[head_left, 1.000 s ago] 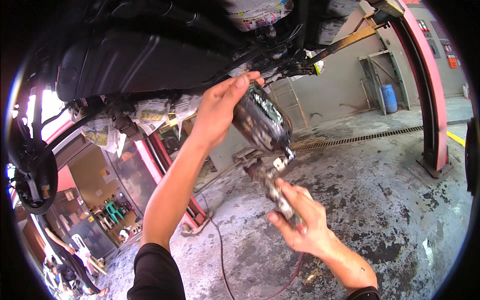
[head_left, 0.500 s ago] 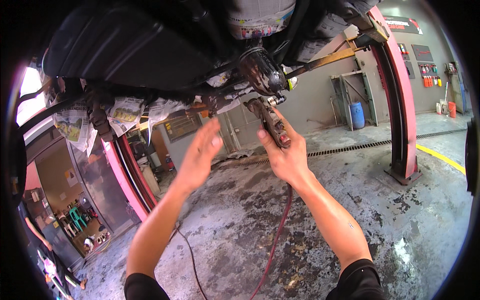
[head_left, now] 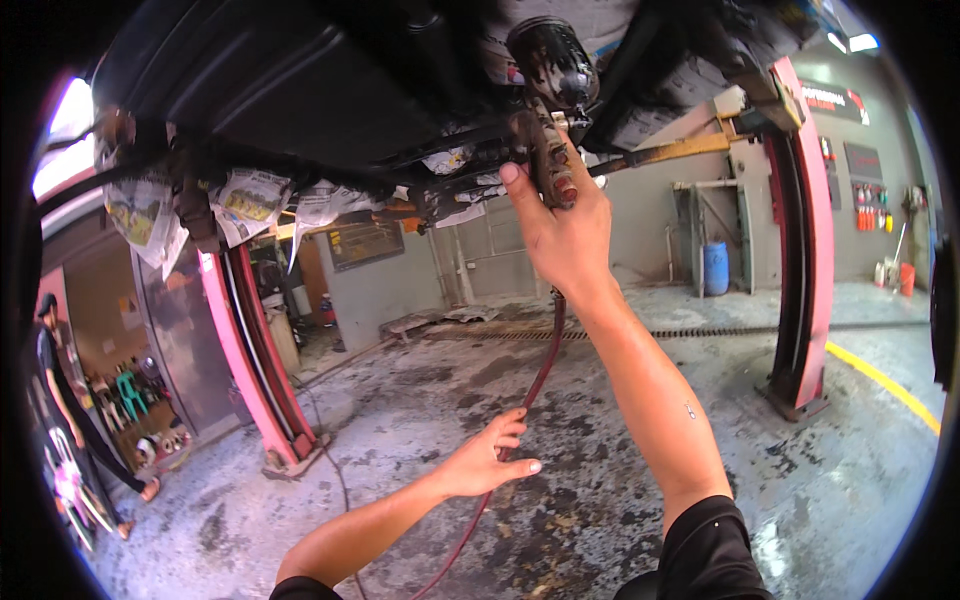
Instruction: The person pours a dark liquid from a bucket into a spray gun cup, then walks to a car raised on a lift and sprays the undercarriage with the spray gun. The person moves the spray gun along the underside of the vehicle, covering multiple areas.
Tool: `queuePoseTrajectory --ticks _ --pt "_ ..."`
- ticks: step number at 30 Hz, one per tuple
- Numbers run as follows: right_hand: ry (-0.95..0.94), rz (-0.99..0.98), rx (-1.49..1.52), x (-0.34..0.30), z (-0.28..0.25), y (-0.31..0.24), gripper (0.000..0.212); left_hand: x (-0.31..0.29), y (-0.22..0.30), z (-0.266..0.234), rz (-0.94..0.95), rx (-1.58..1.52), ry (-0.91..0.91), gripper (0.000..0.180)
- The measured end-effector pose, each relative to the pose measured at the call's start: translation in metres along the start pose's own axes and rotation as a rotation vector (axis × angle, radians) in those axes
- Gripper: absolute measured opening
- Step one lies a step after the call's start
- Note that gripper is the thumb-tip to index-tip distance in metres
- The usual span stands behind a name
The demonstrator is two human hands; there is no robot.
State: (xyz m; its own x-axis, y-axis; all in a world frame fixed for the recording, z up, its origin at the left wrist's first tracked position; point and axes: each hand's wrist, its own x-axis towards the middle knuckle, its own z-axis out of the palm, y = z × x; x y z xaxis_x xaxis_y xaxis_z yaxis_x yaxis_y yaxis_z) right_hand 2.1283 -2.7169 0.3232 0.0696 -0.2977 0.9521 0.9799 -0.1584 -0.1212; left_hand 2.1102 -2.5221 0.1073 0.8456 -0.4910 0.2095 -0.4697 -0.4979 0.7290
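Observation:
My right hand [head_left: 572,225] is raised under the car, closed round the handle of a grimy spray gun [head_left: 550,160]. A black, smeared cup [head_left: 553,65] sits at the gun's upper end, close below the car's underbody [head_left: 290,95]. From the bottom of the handle a dark red air hose [head_left: 545,365] hangs down in a curve. My left hand [head_left: 485,458] is lower, in front of the hose, with thumb and fingers apart. Whether it touches the hose I cannot tell.
Newspaper sheets [head_left: 250,200] hang from the underbody. Pink lift posts [head_left: 235,340] [head_left: 800,250] stand left and right, with a yellow lift arm [head_left: 680,150]. A blue drum [head_left: 716,268] is by the back wall. Another person [head_left: 70,390] is at the far left.
My right hand has lifted the spray gun and its cup higher toward the underbody. My left hand has dropped from near the gun down beside the hose. The person at left is more in view.

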Motion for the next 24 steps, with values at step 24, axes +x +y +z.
queuePoseTrajectory --ticks 24 --pt "0.017 -0.185 -0.526 0.008 0.044 -0.005 0.063 -0.147 -0.152 -0.049 -0.139 0.031 0.298 0.079"
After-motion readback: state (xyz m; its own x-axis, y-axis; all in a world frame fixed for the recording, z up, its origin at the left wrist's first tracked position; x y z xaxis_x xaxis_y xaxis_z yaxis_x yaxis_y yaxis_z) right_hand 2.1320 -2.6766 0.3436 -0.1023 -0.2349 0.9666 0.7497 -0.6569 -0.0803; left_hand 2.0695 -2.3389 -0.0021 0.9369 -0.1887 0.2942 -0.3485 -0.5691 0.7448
